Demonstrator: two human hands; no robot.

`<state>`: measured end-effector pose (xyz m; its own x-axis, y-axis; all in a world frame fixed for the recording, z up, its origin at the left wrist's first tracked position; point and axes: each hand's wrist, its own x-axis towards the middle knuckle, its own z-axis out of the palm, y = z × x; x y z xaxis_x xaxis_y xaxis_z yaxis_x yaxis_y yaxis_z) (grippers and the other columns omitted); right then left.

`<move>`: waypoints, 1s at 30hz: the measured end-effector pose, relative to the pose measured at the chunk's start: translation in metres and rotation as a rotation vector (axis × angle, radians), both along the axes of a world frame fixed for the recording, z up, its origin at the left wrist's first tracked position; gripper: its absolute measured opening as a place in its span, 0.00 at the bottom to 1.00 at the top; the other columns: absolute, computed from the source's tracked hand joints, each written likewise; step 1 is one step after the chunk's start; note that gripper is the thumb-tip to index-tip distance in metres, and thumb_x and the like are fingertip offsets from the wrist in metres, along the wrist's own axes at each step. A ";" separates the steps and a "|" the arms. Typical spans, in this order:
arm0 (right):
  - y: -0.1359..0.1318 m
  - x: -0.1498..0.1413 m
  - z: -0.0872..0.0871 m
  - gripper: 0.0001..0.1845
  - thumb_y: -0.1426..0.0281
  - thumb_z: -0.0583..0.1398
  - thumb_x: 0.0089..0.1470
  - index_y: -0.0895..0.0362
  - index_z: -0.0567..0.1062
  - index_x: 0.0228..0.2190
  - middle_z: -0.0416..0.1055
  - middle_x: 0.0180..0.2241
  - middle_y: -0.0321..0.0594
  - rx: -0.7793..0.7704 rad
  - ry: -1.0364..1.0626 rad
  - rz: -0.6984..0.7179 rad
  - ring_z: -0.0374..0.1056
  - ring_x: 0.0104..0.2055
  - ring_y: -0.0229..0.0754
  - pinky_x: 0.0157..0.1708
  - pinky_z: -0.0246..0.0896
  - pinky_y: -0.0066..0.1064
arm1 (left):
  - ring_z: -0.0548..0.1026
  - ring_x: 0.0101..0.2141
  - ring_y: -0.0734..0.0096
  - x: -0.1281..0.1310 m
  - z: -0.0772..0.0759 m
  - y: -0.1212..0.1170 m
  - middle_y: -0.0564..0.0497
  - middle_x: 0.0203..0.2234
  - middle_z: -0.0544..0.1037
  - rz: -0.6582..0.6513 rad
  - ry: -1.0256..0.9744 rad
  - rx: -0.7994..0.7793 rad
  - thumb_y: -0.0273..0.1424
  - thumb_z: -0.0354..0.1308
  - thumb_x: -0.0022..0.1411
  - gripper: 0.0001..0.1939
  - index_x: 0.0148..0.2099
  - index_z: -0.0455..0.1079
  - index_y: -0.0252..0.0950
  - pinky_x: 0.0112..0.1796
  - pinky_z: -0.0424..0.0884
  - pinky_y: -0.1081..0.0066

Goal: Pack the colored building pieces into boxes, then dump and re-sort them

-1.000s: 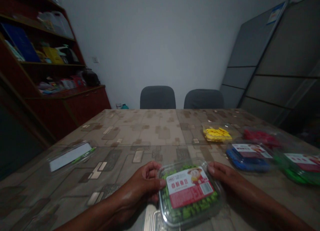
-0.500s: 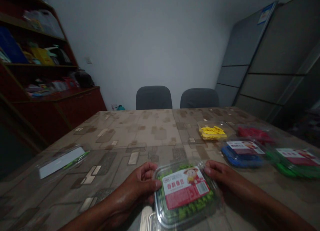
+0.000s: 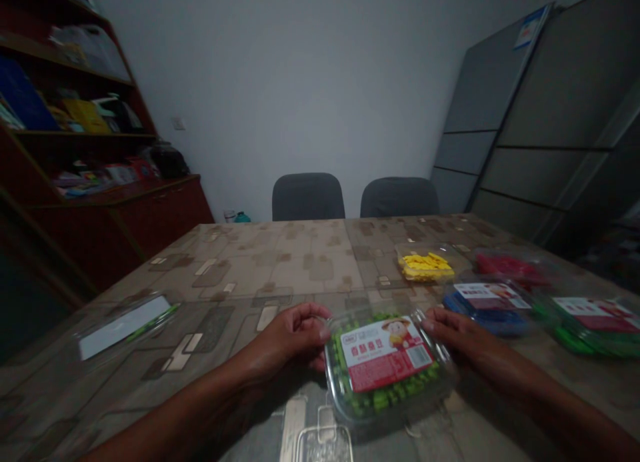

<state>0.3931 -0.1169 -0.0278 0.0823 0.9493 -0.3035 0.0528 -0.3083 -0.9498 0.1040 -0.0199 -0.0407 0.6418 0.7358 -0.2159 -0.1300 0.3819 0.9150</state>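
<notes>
Evidently the lime-green box (image 3: 387, 362) is filled and looks covered, its label upward — that much seems done. It is at the near middle of the surface (image 3: 280, 269), gripped by the fingers of the left hand (image 3: 300, 335) at its left edge and the right hand (image 3: 457, 332) at its right. Whether its lid is fully fastened, I cannot tell. Right of it, the blue box (image 3: 485, 309) and green box (image 3: 595, 322) also show labels — none shows on the yellow box (image 3: 426, 267) or red box (image 3: 510, 269) farther off.
</notes>
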 end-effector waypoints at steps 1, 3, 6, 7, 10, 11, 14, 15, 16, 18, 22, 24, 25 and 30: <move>0.001 0.001 -0.002 0.29 0.44 0.70 0.39 0.54 0.70 0.26 0.68 0.23 0.31 0.001 -0.008 0.006 0.61 0.20 0.34 0.20 0.58 0.27 | 0.74 0.24 0.70 0.002 -0.001 0.002 0.48 0.29 0.76 -0.009 0.007 -0.003 0.36 0.77 0.45 0.27 0.43 0.70 0.32 0.27 0.74 0.69; 0.002 0.001 -0.006 0.30 0.43 0.69 0.39 0.54 0.69 0.25 0.66 0.21 0.30 -0.002 0.002 0.001 0.59 0.19 0.33 0.18 0.56 0.27 | 0.74 0.24 0.71 0.006 -0.004 0.002 0.49 0.28 0.76 -0.003 0.012 -0.023 0.34 0.77 0.44 0.26 0.42 0.70 0.32 0.28 0.74 0.70; 0.004 -0.001 -0.013 0.30 0.43 0.69 0.39 0.55 0.69 0.24 0.63 0.18 0.29 0.003 0.068 -0.037 0.57 0.18 0.32 0.18 0.55 0.26 | 0.74 0.24 0.73 0.011 -0.007 0.000 0.51 0.27 0.75 0.045 -0.012 -0.067 0.34 0.78 0.44 0.26 0.41 0.68 0.32 0.26 0.72 0.73; 0.004 -0.001 -0.014 0.29 0.43 0.69 0.39 0.55 0.69 0.24 0.63 0.18 0.29 0.005 0.091 -0.041 0.57 0.18 0.32 0.18 0.55 0.26 | 0.73 0.24 0.73 0.012 -0.008 -0.001 0.52 0.27 0.75 0.055 -0.023 -0.076 0.34 0.78 0.43 0.27 0.41 0.68 0.33 0.25 0.71 0.74; 0.004 0.000 -0.016 0.29 0.44 0.70 0.40 0.55 0.70 0.25 0.66 0.20 0.30 0.003 0.121 -0.031 0.58 0.19 0.32 0.17 0.55 0.26 | 0.73 0.23 0.74 0.013 -0.011 -0.002 0.52 0.26 0.74 0.053 -0.030 -0.074 0.35 0.77 0.44 0.28 0.42 0.67 0.33 0.25 0.71 0.74; 0.004 0.001 -0.016 0.29 0.44 0.70 0.40 0.55 0.70 0.26 0.67 0.20 0.31 -0.004 0.117 -0.028 0.59 0.19 0.33 0.18 0.56 0.25 | 0.73 0.23 0.74 0.013 -0.012 -0.002 0.52 0.26 0.74 0.050 -0.023 -0.071 0.36 0.77 0.44 0.28 0.42 0.66 0.33 0.25 0.71 0.74; 0.004 0.004 -0.018 0.27 0.45 0.69 0.43 0.55 0.72 0.29 0.70 0.23 0.32 -0.017 0.109 -0.013 0.63 0.21 0.34 0.21 0.60 0.26 | 0.72 0.23 0.74 0.012 -0.014 -0.001 0.52 0.26 0.74 0.057 -0.003 -0.057 0.38 0.78 0.42 0.31 0.43 0.66 0.33 0.24 0.71 0.74; 0.004 0.005 -0.018 0.27 0.45 0.69 0.45 0.55 0.72 0.29 0.70 0.23 0.33 -0.017 0.115 -0.006 0.65 0.23 0.35 0.22 0.61 0.26 | 0.72 0.23 0.74 0.012 -0.014 0.000 0.51 0.27 0.74 0.058 0.004 -0.050 0.38 0.78 0.43 0.31 0.43 0.66 0.33 0.24 0.71 0.74; 0.004 0.005 -0.019 0.26 0.46 0.68 0.45 0.55 0.72 0.29 0.70 0.23 0.33 -0.013 0.125 0.001 0.66 0.23 0.36 0.23 0.62 0.27 | 0.72 0.23 0.73 0.011 -0.014 0.000 0.51 0.27 0.74 0.060 0.010 -0.040 0.39 0.77 0.43 0.31 0.44 0.66 0.33 0.24 0.71 0.74; 0.004 0.005 -0.020 0.25 0.46 0.68 0.46 0.54 0.71 0.29 0.70 0.23 0.33 -0.001 0.139 0.004 0.67 0.23 0.36 0.22 0.62 0.27 | 0.73 0.24 0.73 0.010 -0.013 0.000 0.51 0.28 0.74 0.042 0.023 -0.019 0.39 0.76 0.46 0.29 0.44 0.66 0.33 0.25 0.72 0.73; 0.005 0.003 -0.022 0.25 0.46 0.68 0.46 0.54 0.70 0.28 0.70 0.22 0.32 -0.009 0.130 -0.013 0.63 0.20 0.34 0.20 0.60 0.26 | 0.72 0.23 0.74 0.010 -0.015 -0.003 0.52 0.27 0.73 0.012 -0.028 -0.008 0.35 0.76 0.48 0.26 0.44 0.67 0.34 0.24 0.71 0.74; 0.004 0.002 -0.022 0.26 0.46 0.69 0.45 0.54 0.69 0.27 0.69 0.22 0.31 -0.003 0.125 -0.028 0.63 0.20 0.34 0.19 0.59 0.25 | 0.72 0.22 0.75 0.010 -0.017 -0.004 0.54 0.27 0.72 0.035 -0.066 -0.012 0.33 0.75 0.49 0.25 0.44 0.67 0.35 0.23 0.69 0.75; 0.004 0.002 -0.022 0.26 0.46 0.69 0.45 0.54 0.68 0.27 0.68 0.21 0.30 0.003 0.122 -0.031 0.62 0.20 0.33 0.18 0.58 0.25 | 0.72 0.21 0.76 0.009 -0.019 -0.004 0.54 0.26 0.72 0.040 -0.074 -0.011 0.33 0.75 0.49 0.24 0.44 0.67 0.35 0.23 0.69 0.75; 0.003 -0.005 -0.016 0.29 0.43 0.68 0.43 0.54 0.67 0.26 0.65 0.19 0.28 -0.002 0.067 -0.021 0.60 0.17 0.32 0.16 0.56 0.24 | 0.73 0.21 0.73 0.004 -0.023 0.000 0.53 0.26 0.72 -0.032 -0.063 0.016 0.34 0.76 0.48 0.25 0.44 0.68 0.34 0.23 0.71 0.73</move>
